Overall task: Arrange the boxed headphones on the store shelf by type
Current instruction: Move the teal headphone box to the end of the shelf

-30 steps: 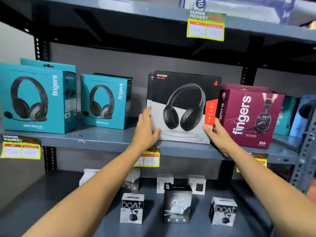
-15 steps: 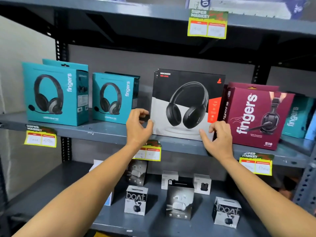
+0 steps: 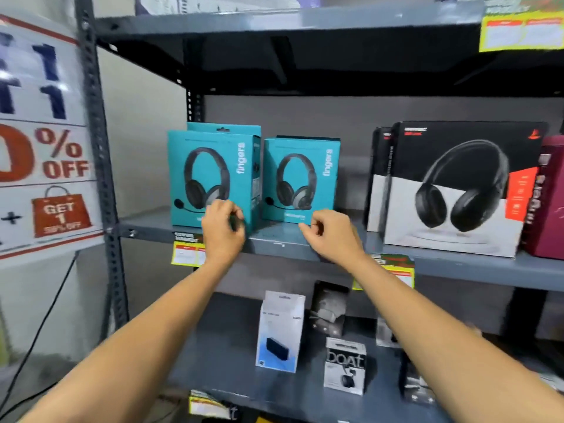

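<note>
Upright on the middle shelf (image 3: pixel 305 250) stand two teal "fingers" headset boxes side by side: the left teal box (image 3: pixel 213 178) with another teal box tucked behind it, and the right teal box (image 3: pixel 300 180) just beside it. Well to their right, on the same shelf, stands a black-and-white headphone box (image 3: pixel 457 190) with a second like it behind, and a maroon box (image 3: pixel 546 196) touches its right edge at the frame border. Both hands hover in front of the teal boxes with fingers loosely curled, gripping nothing. The left hand (image 3: pixel 222 232) overlaps the lower front of the left teal box; whether it touches is unclear. The right hand (image 3: pixel 331 235) is just below the right teal box. Yellow price tags (image 3: pixel 186 254) hang from the shelf lip. Below sits a small "boat" box (image 3: pixel 345 366) and a white box (image 3: pixel 280 331). A discount sign (image 3: pixel 42 132) hangs left.
</note>
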